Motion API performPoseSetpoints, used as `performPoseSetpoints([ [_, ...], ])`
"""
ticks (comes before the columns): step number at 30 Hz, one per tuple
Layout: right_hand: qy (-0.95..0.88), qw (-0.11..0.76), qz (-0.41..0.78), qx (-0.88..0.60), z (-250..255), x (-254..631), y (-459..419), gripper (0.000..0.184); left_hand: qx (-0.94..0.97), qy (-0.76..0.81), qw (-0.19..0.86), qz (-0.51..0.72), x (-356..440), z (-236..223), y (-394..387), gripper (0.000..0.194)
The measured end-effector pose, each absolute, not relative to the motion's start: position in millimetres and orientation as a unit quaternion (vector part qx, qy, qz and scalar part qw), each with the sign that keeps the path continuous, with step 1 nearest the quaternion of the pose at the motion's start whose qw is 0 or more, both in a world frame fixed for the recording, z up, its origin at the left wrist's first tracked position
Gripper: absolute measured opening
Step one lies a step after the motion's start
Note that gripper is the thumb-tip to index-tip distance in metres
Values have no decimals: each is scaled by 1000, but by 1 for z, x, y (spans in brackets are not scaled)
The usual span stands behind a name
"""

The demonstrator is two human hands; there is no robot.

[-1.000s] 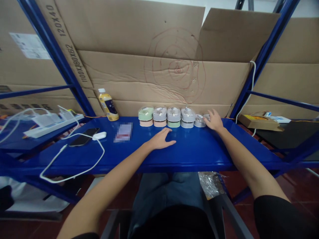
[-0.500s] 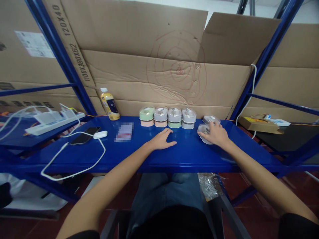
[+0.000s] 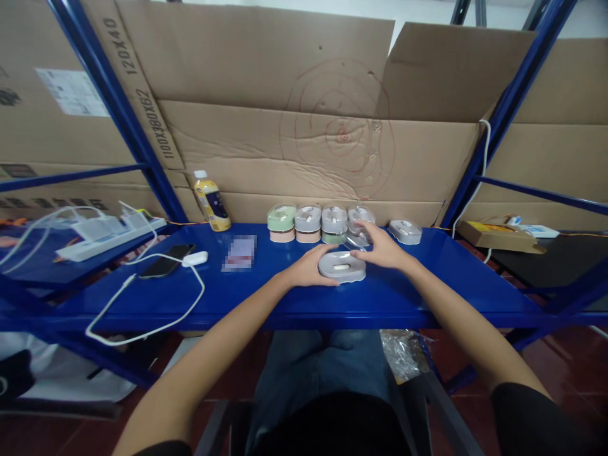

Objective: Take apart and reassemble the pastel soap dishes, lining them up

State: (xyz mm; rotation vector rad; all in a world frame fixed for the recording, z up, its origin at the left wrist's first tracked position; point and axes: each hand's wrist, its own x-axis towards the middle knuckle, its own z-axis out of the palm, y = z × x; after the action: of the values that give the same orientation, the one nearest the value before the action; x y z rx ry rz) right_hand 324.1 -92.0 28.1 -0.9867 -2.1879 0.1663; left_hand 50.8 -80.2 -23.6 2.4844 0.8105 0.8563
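Observation:
A grey oval container [image 3: 342, 273] with a slot-shaped middle sits near the front of the blue table. My left hand [image 3: 308, 269] grips its left end, thumb along the near side and fingers on the far side. Above its far right edge is my right hand [image 3: 382, 247], thumb and fingers curved around a shiny clear plastic cover [image 3: 360, 239], tilted over the container. Behind are stacked oval containers: a green-over-pink stack [image 3: 281, 220], two grey-topped stacks [image 3: 308, 220] [image 3: 334, 220] and a partly hidden grey one [image 3: 360, 214].
Another grey container [image 3: 405, 232] lies at the back right. On the left are a yellow bottle [image 3: 212, 201], a blurred card [image 3: 240, 253], a phone [image 3: 167, 261], a white cable [image 3: 197, 291] and a power strip [image 3: 111, 239]. Cardboard [image 3: 228, 139] stands behind the table.
A grey container has moved left from the right side to my left hand, which now grips it. My right hand has moved left and lifts a clear cover.

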Motion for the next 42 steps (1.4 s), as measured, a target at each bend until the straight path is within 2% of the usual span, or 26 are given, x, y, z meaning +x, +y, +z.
performPoseSetpoints([
  [3,-809,403,89,-419,24,333,-77,82,908,272,167,272,50,-22,-82,62],
  [6,-770,431,116,-457,10,345,-64,80,905,294,158,265,50,-22,-82,46],
  [12,-740,447,124,-487,4,359,-58,81,870,331,155,330,42,-16,-76,46],
  [17,-718,447,126,-518,10,366,-58,74,798,416,129,417,20,-8,-60,48],
  [25,-740,457,156,-469,12,369,-60,76,866,367,111,321,33,-8,-80,49],
  [31,-821,402,209,-348,18,356,-76,82,893,344,124,264,54,-15,-96,46],
  [34,-869,332,196,-310,20,350,-80,84,893,329,140,274,54,-14,-96,60],
  [36,-891,294,185,-292,22,347,-81,85,890,324,160,278,54,-15,-95,78],
  [42,-922,255,179,-231,23,337,-84,85,863,323,254,294,60,-29,-88,129],
])
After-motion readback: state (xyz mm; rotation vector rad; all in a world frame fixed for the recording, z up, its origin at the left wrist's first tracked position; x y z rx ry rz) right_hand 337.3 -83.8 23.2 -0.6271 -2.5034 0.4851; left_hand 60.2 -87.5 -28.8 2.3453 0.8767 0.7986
